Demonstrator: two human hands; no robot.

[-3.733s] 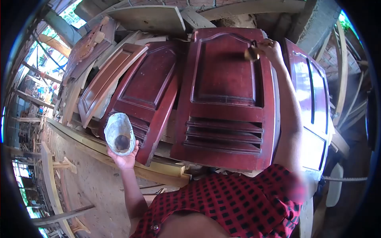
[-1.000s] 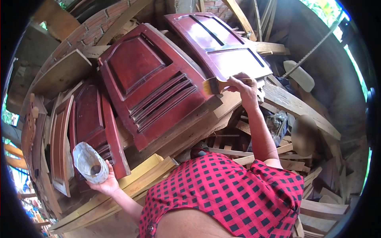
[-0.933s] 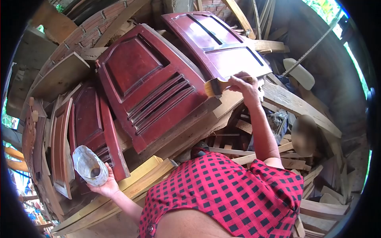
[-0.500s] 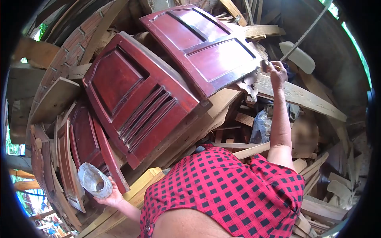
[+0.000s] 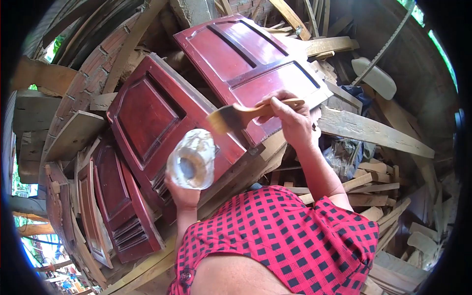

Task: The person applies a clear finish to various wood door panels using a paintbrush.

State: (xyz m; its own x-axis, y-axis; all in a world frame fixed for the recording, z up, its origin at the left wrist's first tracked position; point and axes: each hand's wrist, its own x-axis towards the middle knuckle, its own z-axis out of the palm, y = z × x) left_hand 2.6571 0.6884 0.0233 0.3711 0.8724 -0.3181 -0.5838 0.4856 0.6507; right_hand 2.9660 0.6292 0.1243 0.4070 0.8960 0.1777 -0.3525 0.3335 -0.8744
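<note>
My right hand (image 5: 291, 117) grips a wooden-handled paintbrush (image 5: 241, 116), its pale bristles pointing left. Just below the bristles, my left hand (image 5: 184, 192) holds up a cut-open translucent plastic container (image 5: 193, 164), its whitish-smeared mouth facing me with some liquid at the bottom. Behind the brush lies a glossy dark-red wooden door panel (image 5: 221, 54). A second red panel (image 5: 147, 118), with a recessed field and slats, sits to its left, partly hidden by the container. Farther left leans a smaller red panel (image 5: 112, 189).
Rough boards and offcuts (image 5: 373, 184) are heaped at the right, beside a crumpled plastic bag (image 5: 342, 156). A long plank (image 5: 373, 129) juts out to the right of the panels. A brick wall (image 5: 93, 64) stands at the left.
My right hand has come back from the far panel's right edge with the brush, toward the middle. My left hand has raised the container up and to the right, near the brush.
</note>
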